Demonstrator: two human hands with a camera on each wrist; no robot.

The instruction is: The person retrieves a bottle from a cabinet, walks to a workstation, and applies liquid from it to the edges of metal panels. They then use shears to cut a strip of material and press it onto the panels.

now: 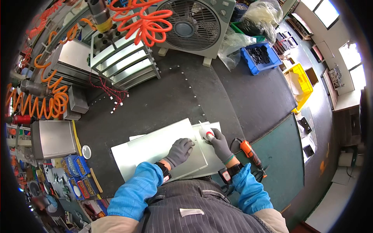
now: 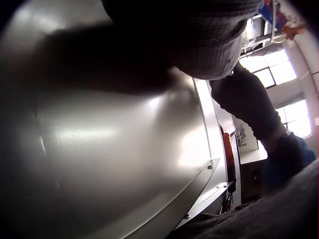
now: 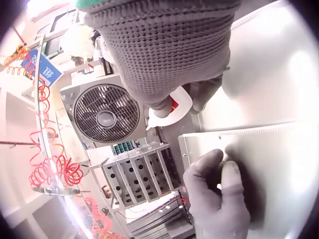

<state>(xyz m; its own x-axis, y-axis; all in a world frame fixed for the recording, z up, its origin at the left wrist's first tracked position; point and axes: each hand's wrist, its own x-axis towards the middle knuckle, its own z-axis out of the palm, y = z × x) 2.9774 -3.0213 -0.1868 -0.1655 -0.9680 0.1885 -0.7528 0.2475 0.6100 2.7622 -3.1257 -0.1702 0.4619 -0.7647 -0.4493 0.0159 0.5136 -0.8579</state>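
Note:
In the head view my gloved right hand (image 1: pixel 221 146) grips a white squeeze bottle (image 1: pixel 206 133) with a red mark and a thin pointed nozzle. The bottle is tilted, close over the right edge of a pale metal panel (image 1: pixel 151 149). My gloved left hand (image 1: pixel 180 151) is low over that panel with bent fingers. Seen from the right wrist, the left thumb (image 3: pixel 231 177) and forefinger nearly meet at the panel's edge, beside a small hole; I cannot tell whether they pinch anything. Another panel (image 1: pixel 213 155) lies underneath, showing at the right.
An orange-and-black power tool (image 1: pixel 250 152) with a cable lies right of the panels. Beyond them are a metal rack (image 1: pixel 124 64), red wires (image 1: pixel 112 93) and a box fan (image 1: pixel 186 29). A blue bin (image 1: pixel 262 58) of black parts stands at the back right.

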